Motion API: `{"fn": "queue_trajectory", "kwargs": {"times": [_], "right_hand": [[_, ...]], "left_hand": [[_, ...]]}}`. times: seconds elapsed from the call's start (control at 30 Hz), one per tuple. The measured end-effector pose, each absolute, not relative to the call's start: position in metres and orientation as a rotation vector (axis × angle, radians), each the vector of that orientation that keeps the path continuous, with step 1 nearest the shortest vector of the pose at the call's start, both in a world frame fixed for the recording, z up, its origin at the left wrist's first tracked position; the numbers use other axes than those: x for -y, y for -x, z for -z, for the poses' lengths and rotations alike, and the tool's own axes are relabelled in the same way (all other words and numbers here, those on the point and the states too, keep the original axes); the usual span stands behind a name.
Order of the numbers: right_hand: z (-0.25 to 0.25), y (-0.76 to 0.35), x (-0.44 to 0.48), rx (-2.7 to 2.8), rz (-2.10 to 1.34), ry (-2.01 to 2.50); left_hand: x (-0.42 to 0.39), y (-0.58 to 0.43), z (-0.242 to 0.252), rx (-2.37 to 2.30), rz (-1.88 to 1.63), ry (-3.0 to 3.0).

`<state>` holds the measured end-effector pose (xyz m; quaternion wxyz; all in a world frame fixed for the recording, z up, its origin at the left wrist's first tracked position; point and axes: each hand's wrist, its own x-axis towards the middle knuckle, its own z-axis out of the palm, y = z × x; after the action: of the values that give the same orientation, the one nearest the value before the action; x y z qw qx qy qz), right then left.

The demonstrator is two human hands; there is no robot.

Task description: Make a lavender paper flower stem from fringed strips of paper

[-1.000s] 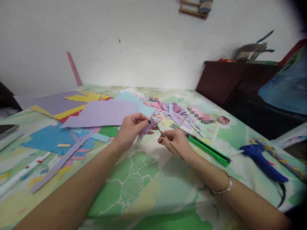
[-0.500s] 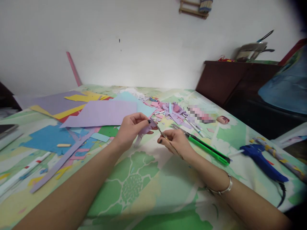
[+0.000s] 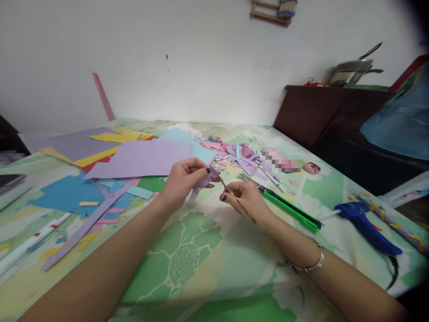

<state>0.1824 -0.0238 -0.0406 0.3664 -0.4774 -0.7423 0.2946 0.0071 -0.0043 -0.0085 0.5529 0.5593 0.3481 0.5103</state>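
- While my left hand (image 3: 182,180) pinches the fringed purple paper (image 3: 201,181) between thumb and fingers, held up over the tablecloth (image 3: 248,268), my right hand (image 3: 250,199) has its fingers curled closely around a slim metal tool (image 3: 229,189), perhaps tweezers.
- Because the tool's tip is right beside my left thumb, a slip could, I think, nip that thumb or tear the fringe; too loose a pinch might let the paper twist.
- Just beyond my right hand lies the green cutter (image 3: 291,208), metal end near my fingers; swinging outward, I could brush it.
- Past my left hand, the big purple sheet (image 3: 150,158) and a long purple strip (image 3: 94,220) crowd that side.
- Farther out, paper scraps (image 3: 246,154) could hide a dropped piece; the blue glue gun (image 3: 368,227) sits well apart, rightward.
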Motion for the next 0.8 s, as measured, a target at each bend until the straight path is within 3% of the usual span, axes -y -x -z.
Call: {"fn": "queue_trajectory", "kwargs": {"times": [0.23, 0.4, 0.6, 0.8], "right_hand": [[0.037, -0.184, 0.027, 1.879, -0.782, 1.21], [0.037, -0.186, 0.02, 1.833, -0.631, 1.491], [0.039, -0.193, 0.009, 1.792, -0.371, 1.868], [0.044, -0.194, 0.006, 1.928, -0.308, 1.869]], "left_hand": [[0.001, -0.007, 0.009, -0.888, -1.187, -1.293], [-0.005, -0.004, 0.016, -0.927, -1.15, -1.302], [-0.013, 0.001, 0.027, -0.992, -0.915, -1.396], [-0.01, 0.002, 0.029, -0.926, -0.661, -1.38]]}}
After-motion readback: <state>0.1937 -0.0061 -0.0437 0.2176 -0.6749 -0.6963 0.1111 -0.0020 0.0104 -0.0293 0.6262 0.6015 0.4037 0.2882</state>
